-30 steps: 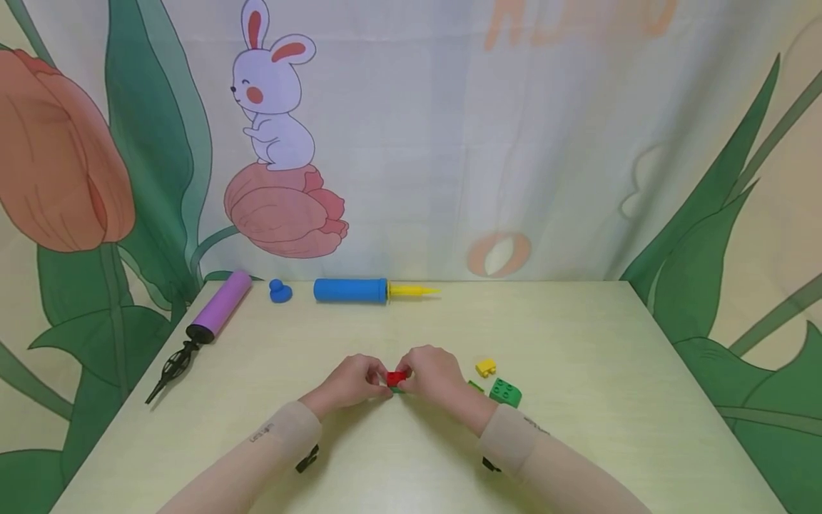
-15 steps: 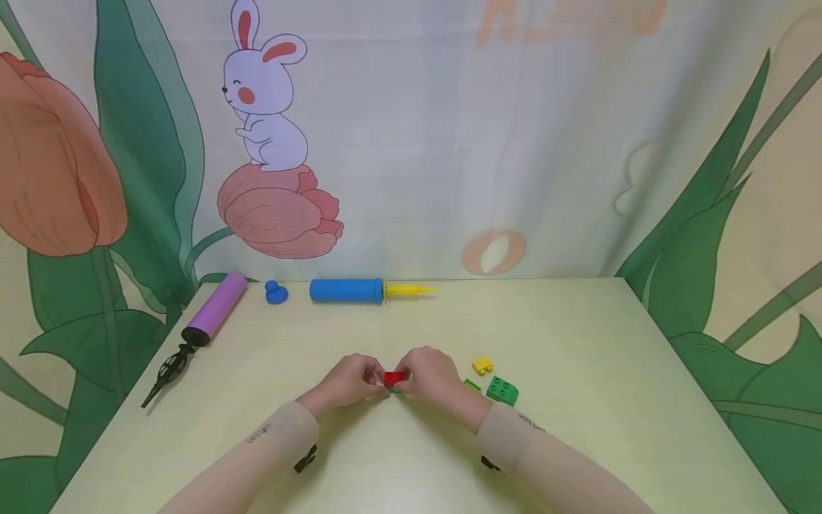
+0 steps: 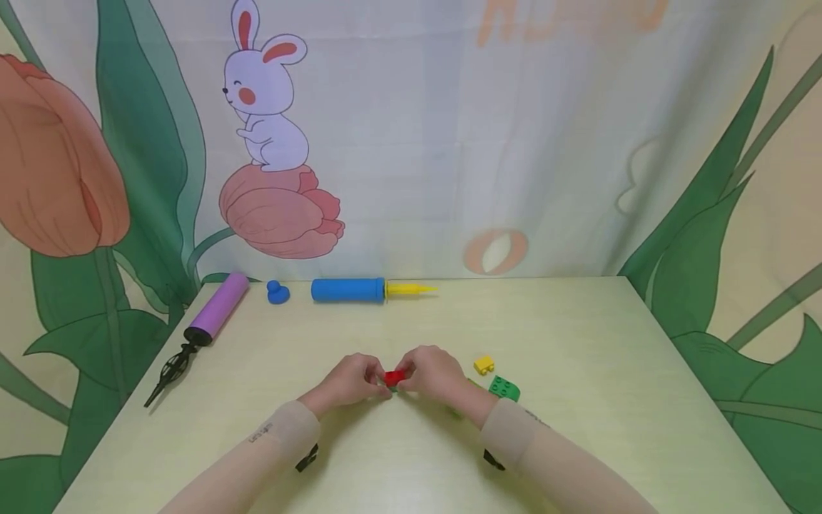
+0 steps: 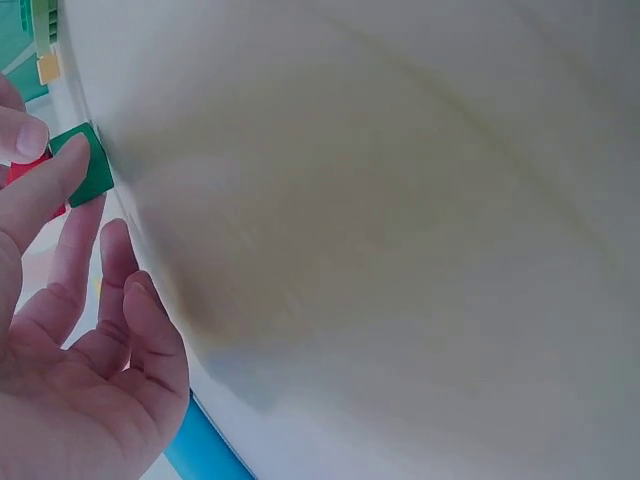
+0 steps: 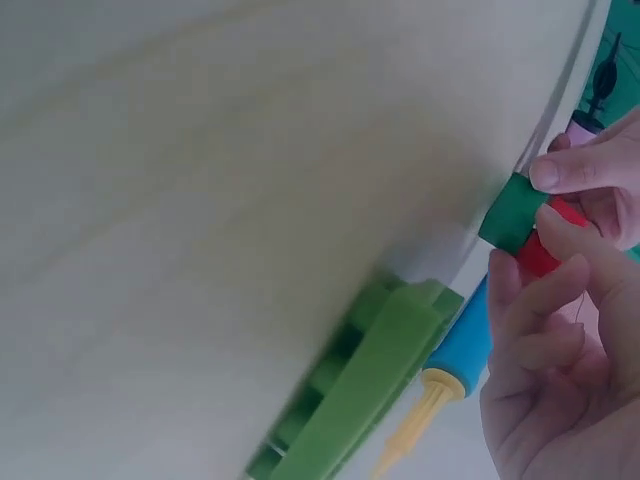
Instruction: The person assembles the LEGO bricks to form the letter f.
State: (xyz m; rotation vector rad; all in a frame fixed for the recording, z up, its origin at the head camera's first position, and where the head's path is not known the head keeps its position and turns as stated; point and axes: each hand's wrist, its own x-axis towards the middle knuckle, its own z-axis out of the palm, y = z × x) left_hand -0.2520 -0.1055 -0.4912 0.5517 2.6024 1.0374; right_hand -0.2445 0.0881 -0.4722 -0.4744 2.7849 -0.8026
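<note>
Between the two hands, low over the table, a red toy building brick (image 3: 394, 377) sits against a green brick (image 3: 394, 390). My left hand (image 3: 352, 378) pinches the green brick between thumb and fingertips; in the left wrist view the thumb lies across the green brick (image 4: 95, 180). From the other side my right hand (image 3: 432, 373) grips the red brick, its thumb near the seam where the red brick (image 5: 540, 258) meets the green one in the right wrist view. Fingers cover much of both bricks.
Right of the hands lie a yellow brick (image 3: 484, 365), a green brick with studs (image 3: 504, 388) and a lime brick (image 5: 360, 400), partly behind the right forearm. Farther back are a blue pump (image 3: 348, 290), a small blue knobbed piece (image 3: 277, 292) and a purple pump (image 3: 220, 307).
Both hands stay together at the same spot. The red brick looks slightly more tilted, and the right forearm now covers more of the lime brick. The head view shifts a little.
</note>
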